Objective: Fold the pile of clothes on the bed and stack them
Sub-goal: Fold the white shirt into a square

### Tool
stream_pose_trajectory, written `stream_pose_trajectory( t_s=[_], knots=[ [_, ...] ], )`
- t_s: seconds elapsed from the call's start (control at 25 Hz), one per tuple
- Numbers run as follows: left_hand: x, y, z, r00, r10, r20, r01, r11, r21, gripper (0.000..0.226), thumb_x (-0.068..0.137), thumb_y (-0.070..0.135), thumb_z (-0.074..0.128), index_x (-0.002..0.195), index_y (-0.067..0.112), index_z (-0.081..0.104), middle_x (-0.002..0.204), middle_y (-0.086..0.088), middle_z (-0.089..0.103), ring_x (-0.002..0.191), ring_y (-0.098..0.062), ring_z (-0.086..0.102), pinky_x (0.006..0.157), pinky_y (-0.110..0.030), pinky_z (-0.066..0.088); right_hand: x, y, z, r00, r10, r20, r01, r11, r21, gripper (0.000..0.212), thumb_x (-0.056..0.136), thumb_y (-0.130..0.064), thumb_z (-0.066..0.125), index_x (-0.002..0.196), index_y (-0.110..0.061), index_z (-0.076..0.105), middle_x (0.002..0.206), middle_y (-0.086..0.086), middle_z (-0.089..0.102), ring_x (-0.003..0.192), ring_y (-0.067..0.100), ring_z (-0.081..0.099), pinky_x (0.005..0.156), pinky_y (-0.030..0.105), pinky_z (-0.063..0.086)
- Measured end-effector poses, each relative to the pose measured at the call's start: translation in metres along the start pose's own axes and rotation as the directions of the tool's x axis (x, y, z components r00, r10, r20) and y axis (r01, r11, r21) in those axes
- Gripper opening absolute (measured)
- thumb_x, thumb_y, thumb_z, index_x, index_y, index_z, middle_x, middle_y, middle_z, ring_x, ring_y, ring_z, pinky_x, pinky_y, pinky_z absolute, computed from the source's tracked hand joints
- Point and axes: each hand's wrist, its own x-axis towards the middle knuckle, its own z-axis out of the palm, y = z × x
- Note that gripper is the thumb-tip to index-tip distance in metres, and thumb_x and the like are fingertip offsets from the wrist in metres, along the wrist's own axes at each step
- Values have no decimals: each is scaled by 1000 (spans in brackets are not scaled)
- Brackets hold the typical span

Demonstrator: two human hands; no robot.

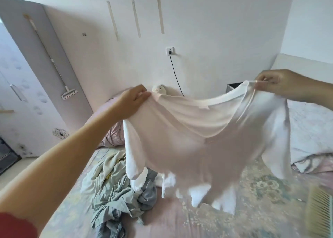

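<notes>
The bed (243, 210) has a pale patterned sheet and stands against a white wall with a socket (170, 51) and a black cable (175, 73). A wardrobe (27, 86) is far to the left of the hands, with a mop (54, 61) leaning beside it. The left hand (134, 100) and the right hand (275, 83) each pinch one shoulder of a white shirt (207, 147), the grip closed on the cloth. The shirt hangs spread between them, above the bed. Below the left hand lies the pile of clothes (117, 187), grey-green and crumpled. The shirt hides part of the pile and a soft toy (158, 89). The shirt's lower edge is blurred.
</notes>
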Motion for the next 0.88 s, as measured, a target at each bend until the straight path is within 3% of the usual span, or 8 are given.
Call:
stream_pose_trajectory(
  t_s=[0.08,0.16,0.2,0.28,0.48,0.56,0.76,0.88],
  knots=[
    [-14,-4,10,1000,-7,-29,7,1000,21,20,98,34,47,80,25,47,72,1,52,81,-28,50,76,-40,41,-5,12,8,1000,18,-16,-17,999,48,34,76,-61,56,84,-28,63,78,-14,67,66,2,57,64,19,47],
    [-32,-9,23,997,6,74,-11,997,71,19,98,32,47,83,21,50,84,-6,58,94,-31,52,86,-30,42,-18,29,24,995,64,77,-67,997,32,40,74,-62,54,86,-25,63,80,-9,66,67,-2,55,67,20,43],
    [-40,-13,28,989,-20,148,20,1000,4,21,98,33,47,86,16,52,85,-6,58,88,-24,53,78,-17,41,-26,40,33,988,94,124,-100,994,44,42,75,-62,54,88,-23,63,80,-6,65,67,-2,54,64,16,42],
    [-52,-19,35,952,-84,295,137,977,-163,25,97,34,46,93,10,54,81,-3,54,70,-9,49,58,-10,39,-40,58,44,965,166,204,-181,982,58,42,77,-60,55,91,-21,62,77,-5,61,59,1,50,49,10,38],
    [-63,-41,53,822,-105,559,313,904,-291,20,96,34,49,89,16,54,71,5,54,60,-7,50,52,-23,45,-56,77,73,819,374,436,-469,874,131,39,80,-50,62,92,-12,61,75,11,50,63,21,41,57,24,32],
    [-56,-57,67,813,-102,573,337,885,-320,18,95,34,49,85,19,54,68,6,55,58,-7,50,49,-21,45,-49,77,88,783,418,461,-541,824,171,33,81,-43,63,89,-11,61,73,11,52,62,21,45,54,22,36],
    [-34,-95,133,792,-157,590,382,881,-278,19,98,30,48,92,12,50,69,-7,52,53,-16,43,45,-24,35,-18,83,142,814,485,320,-532,843,74,20,92,-29,56,92,-9,59,61,-7,54,41,1,37,37,14,28],
    [-47,-119,157,738,-165,655,356,919,-170,18,97,37,47,88,22,53,71,1,54,55,-11,48,44,-19,38,-31,98,166,765,502,403,-576,814,80,18,92,-24,54,88,-7,57,52,-16,52,38,-4,37,36,9,27]
  ],
)
